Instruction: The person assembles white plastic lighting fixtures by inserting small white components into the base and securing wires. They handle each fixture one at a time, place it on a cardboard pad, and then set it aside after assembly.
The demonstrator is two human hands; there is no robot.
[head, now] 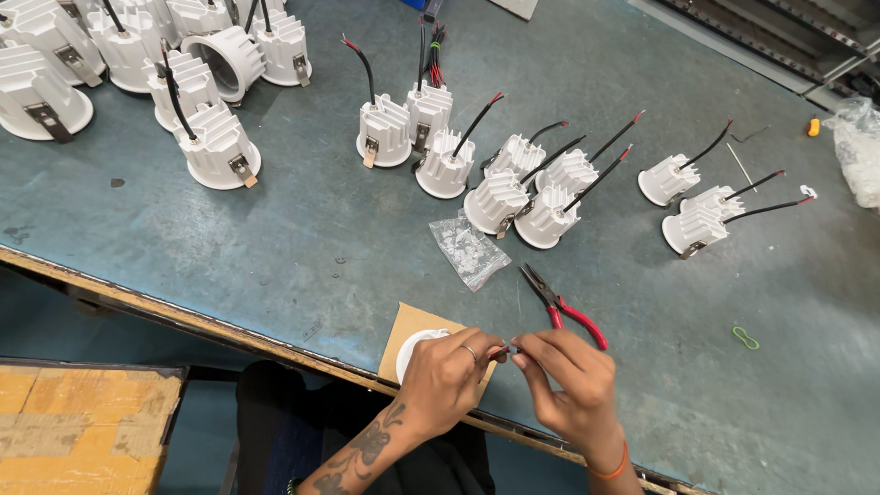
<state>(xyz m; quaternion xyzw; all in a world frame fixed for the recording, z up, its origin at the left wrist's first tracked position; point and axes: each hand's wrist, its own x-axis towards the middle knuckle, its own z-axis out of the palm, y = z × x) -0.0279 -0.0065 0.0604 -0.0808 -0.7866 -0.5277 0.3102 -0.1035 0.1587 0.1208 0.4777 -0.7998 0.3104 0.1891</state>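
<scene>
My left hand (446, 376) and my right hand (570, 380) meet at the table's near edge, fingertips pinched together on a thin wire end (507, 350) with a small pale connector. Under my left hand lies a white round lamp housing (417, 349) on a piece of brown cardboard (403, 332). Red-handled pliers (561, 303) lie on the table just beyond my right hand. A small clear plastic bag of tiny parts (468, 251) lies beyond the cardboard.
Several white finned lamp housings with black and red wires (513, 179) stand in groups across the blue-grey table (348, 211); larger ones (215, 137) fill the far left. A green rubber band (745, 338) lies at right. A wooden surface (78, 426) sits lower left.
</scene>
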